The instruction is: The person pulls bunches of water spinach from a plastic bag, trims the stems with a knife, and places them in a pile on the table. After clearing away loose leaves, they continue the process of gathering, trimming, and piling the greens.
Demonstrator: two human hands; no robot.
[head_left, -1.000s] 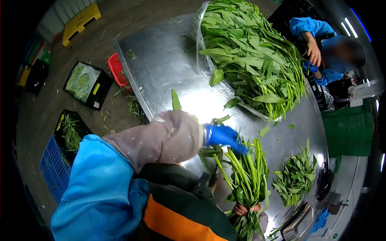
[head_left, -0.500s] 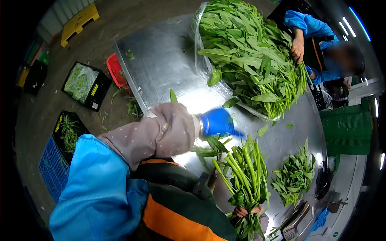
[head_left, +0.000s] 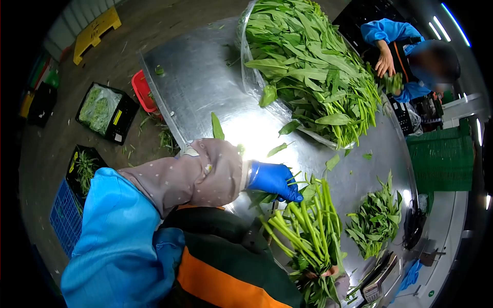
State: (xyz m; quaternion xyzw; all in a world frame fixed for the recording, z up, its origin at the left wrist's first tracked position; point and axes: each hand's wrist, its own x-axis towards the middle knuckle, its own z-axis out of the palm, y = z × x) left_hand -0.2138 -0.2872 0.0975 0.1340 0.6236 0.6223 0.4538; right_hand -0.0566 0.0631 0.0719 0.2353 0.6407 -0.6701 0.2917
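My left hand (head_left: 276, 181), in a blue glove, is closed at the cut ends of a bunch of water spinach (head_left: 308, 226). Thin stems show by its fingers, which seem to pinch them. My right hand (head_left: 328, 271), bare and mostly hidden by leaves, grips the bunch lower down, its stems spreading toward the left hand. A large heap of water spinach (head_left: 313, 66) in a clear plastic bag lies on the metal table (head_left: 195, 66). A smaller pile of water spinach (head_left: 377, 218) lies right of the bunch.
Across the table, a co-worker's hand (head_left: 385, 62) is beside the heap, with some greens below it. A scale (head_left: 380, 282) stands at lower right. Black crates (head_left: 123, 120), a red basket (head_left: 144, 91) and a blue crate (head_left: 65, 215) sit on the left. Loose leaves (head_left: 217, 126) dot the table.
My left hand has come down to the bunch's stem ends, its fingers now closed there. The bunch has tilted slightly. The co-worker's hands have drawn back from the heap with some greens.
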